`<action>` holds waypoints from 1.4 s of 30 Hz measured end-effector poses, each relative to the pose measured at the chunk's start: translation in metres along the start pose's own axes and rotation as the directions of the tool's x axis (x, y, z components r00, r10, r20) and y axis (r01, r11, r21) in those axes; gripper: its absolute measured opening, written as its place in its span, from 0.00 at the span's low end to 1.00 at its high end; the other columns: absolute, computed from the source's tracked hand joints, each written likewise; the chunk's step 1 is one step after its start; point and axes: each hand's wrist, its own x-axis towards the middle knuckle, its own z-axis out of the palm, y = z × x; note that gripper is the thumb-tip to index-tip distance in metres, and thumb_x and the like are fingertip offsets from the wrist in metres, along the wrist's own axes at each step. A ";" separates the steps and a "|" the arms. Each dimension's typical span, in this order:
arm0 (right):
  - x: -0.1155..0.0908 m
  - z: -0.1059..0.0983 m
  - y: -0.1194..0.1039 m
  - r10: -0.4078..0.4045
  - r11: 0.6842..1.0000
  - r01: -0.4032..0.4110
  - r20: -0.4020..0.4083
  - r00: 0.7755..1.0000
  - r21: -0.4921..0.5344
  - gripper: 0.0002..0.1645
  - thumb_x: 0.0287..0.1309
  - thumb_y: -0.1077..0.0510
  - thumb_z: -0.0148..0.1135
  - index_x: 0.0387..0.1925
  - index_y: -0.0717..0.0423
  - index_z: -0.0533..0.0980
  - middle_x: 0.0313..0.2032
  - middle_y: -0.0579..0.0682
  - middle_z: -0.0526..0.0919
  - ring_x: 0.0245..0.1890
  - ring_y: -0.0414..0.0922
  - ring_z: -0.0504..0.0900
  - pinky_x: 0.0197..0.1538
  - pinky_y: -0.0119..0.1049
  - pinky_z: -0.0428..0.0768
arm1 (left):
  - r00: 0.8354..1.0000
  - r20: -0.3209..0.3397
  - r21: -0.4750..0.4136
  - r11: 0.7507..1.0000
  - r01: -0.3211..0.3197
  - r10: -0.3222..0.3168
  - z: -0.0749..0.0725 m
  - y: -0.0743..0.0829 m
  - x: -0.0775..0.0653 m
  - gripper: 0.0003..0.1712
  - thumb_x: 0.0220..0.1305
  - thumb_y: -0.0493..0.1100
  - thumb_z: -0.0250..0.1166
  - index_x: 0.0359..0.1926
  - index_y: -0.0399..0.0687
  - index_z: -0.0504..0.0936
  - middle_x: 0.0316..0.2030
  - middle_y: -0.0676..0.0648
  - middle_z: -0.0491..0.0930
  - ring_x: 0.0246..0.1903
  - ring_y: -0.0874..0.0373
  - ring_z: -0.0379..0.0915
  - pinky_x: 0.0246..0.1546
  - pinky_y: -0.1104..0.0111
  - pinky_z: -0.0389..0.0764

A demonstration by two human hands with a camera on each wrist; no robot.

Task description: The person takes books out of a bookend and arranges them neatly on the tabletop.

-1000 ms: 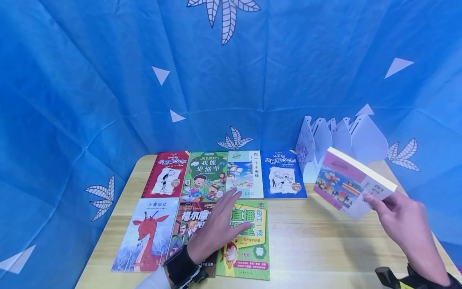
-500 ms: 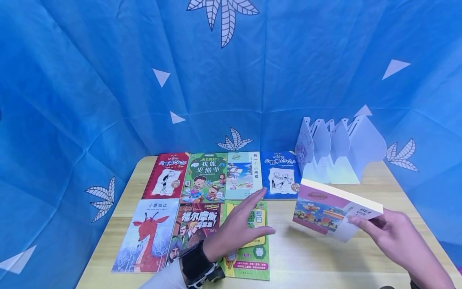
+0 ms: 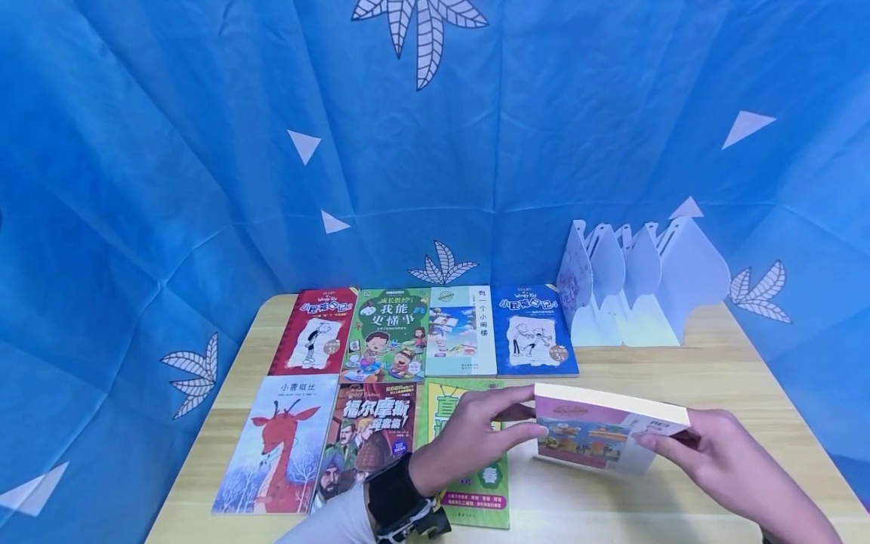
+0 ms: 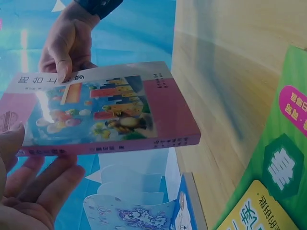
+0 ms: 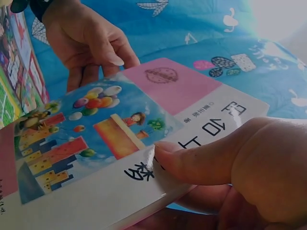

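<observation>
A pink-and-white book with a balloon-and-buildings cover is held up, tilted, over the front right of the table. My right hand grips its white side, thumb on the cover and fingers beneath, as the right wrist view shows. At the opposite, spine side is my left hand, its thumb at the cover's edge and its fingers behind the book. In the left wrist view those fingers lie against the pink spine. Under my left forearm is a green book, partly covered.
Several books lie flat in two rows, among them a red one, a blue one, a deer-cover book and a brown detective book. A white file rack stands at the back right of the wooden table, before a blue curtain.
My right hand has brought the pink-and-white book left and lower, tipping its cover steeper. My left hand has moved right from over the green book to take the spine side.
</observation>
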 end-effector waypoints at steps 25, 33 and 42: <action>-0.009 -0.038 0.002 0.282 0.954 -0.291 -0.114 0.953 -0.073 0.26 0.71 0.51 0.65 0.68 0.48 0.75 0.55 0.28 0.86 0.46 0.17 0.81 0.40 0.17 0.80 | 0.891 0.035 -0.289 0.849 0.442 -0.453 0.008 -0.028 0.000 0.18 0.72 0.41 0.66 0.59 0.42 0.76 0.45 0.42 0.85 0.38 0.67 0.85 0.43 0.68 0.90; -0.026 -0.061 0.024 0.144 0.989 -0.129 -0.334 0.932 0.066 0.32 0.68 0.72 0.60 0.60 0.33 0.75 0.49 0.20 0.85 0.48 0.17 0.82 0.49 0.06 0.73 | 0.792 0.100 -0.404 0.702 0.586 -0.603 0.018 -0.051 0.009 0.15 0.73 0.37 0.64 0.56 0.42 0.74 0.44 0.46 0.79 0.34 0.58 0.86 0.36 0.63 0.91; -0.025 -0.059 0.025 0.156 0.988 -0.146 -0.328 0.932 0.056 0.29 0.68 0.71 0.61 0.57 0.32 0.76 0.47 0.19 0.85 0.46 0.16 0.82 0.48 0.06 0.74 | 0.692 0.061 -0.307 0.646 0.698 -0.719 0.027 -0.064 0.013 0.12 0.71 0.36 0.65 0.53 0.42 0.75 0.35 0.44 0.82 0.23 0.56 0.83 0.28 0.60 0.90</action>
